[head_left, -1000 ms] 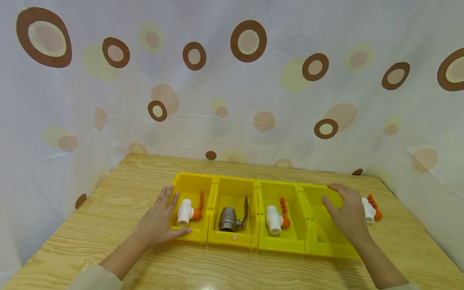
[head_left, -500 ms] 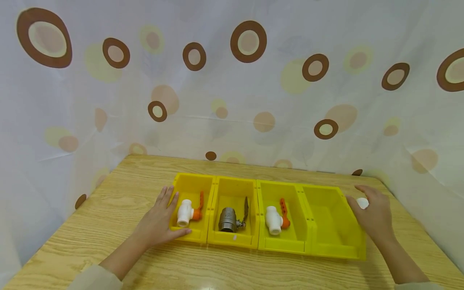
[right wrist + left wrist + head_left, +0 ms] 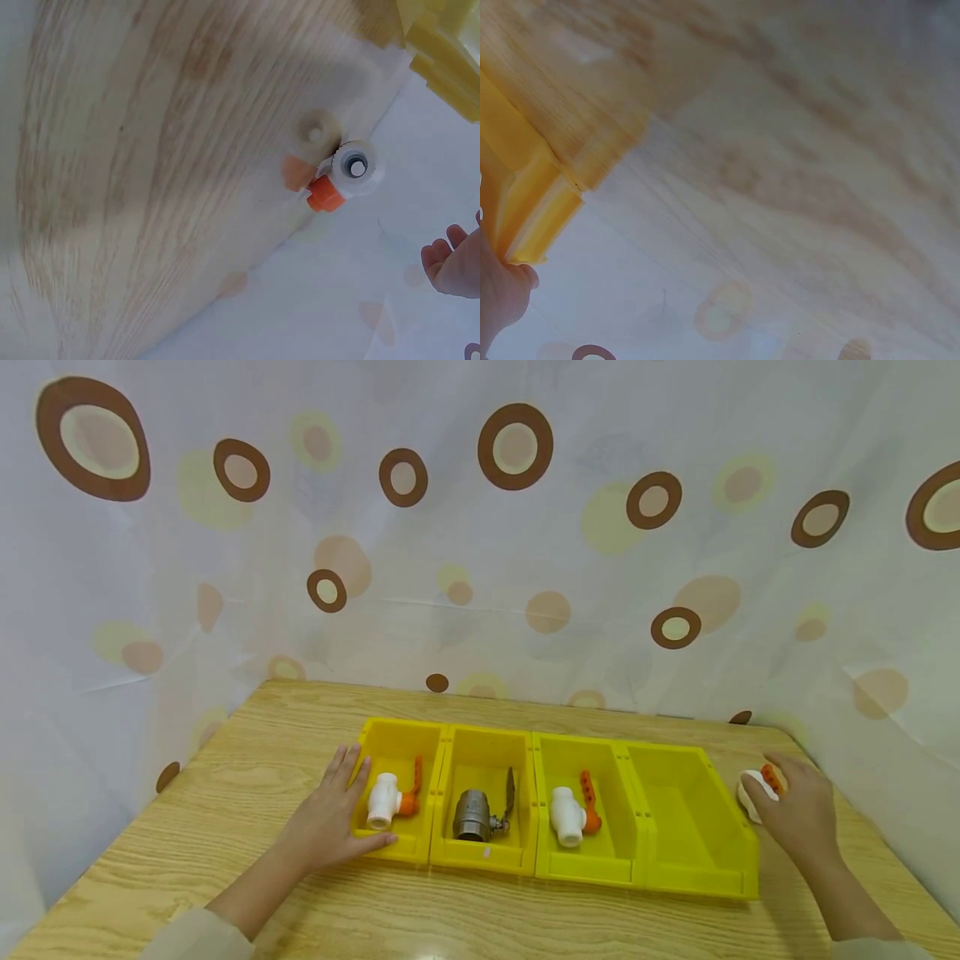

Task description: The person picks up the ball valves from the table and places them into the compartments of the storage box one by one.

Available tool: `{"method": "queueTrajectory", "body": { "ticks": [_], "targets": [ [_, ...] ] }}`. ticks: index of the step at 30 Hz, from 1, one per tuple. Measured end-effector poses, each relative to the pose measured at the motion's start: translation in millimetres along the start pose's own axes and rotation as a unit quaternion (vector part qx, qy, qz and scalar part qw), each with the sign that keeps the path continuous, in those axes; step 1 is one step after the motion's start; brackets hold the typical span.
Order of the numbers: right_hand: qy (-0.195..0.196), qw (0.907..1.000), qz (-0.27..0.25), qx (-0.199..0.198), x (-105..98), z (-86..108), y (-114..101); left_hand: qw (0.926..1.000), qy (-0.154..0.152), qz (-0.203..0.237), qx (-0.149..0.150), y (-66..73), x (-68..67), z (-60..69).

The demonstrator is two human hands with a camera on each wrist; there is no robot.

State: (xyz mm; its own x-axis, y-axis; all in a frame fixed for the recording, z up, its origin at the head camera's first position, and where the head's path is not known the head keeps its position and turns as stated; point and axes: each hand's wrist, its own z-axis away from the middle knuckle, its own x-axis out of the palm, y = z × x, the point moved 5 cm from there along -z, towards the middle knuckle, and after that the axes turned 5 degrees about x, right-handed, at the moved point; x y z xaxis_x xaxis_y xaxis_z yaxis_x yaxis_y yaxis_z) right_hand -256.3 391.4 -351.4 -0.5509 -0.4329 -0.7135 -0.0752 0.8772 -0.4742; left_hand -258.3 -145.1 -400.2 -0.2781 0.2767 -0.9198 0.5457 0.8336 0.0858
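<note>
A row of joined yellow bins (image 3: 589,877) lies across the table. My left hand (image 3: 324,817) rests on the leftmost bin, its straight fingers along the left side and its thumb over the front rim. That bin holds a white ball valve with an orange handle (image 3: 383,800); a metal ball valve (image 3: 472,816) and another white ball valve (image 3: 567,817) lie in the two bins to its right. Beside the right end, my right hand (image 3: 801,810) is spread around another white ball valve (image 3: 752,795), partly hidden behind the thumb. In the right wrist view, this valve (image 3: 357,166) stands apart from the fingers.
The rightmost bin (image 3: 693,827) shows a bare yellow floor. Wood-grain table (image 3: 420,914) surrounds the row. A pale curtain with brown circles (image 3: 480,543) hangs behind the table and at both sides.
My right hand has moved right, from above the rightmost bin to the loose white ball valve outside the row. The left hand and the bins have stayed in place.
</note>
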Motion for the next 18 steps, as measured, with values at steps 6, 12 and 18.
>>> {"method": "queueTrajectory", "body": {
  "ticks": [6,12,18],
  "targets": [
    [-0.022,0.9992,0.031,0.015,5,1.8,16,1.0000,-0.004,0.005,-0.002,-0.3,0.5,0.3],
    [-0.048,0.9974,0.054,0.003,12,0.7,29,1.0000,0.001,0.004,-0.001,-0.2,0.0,1.1],
    [-0.100,0.9922,0.074,-0.004,21,1.3,37,1.0000,0.002,-0.003,0.001,-1.5,1.6,1.1]
  ]
}}
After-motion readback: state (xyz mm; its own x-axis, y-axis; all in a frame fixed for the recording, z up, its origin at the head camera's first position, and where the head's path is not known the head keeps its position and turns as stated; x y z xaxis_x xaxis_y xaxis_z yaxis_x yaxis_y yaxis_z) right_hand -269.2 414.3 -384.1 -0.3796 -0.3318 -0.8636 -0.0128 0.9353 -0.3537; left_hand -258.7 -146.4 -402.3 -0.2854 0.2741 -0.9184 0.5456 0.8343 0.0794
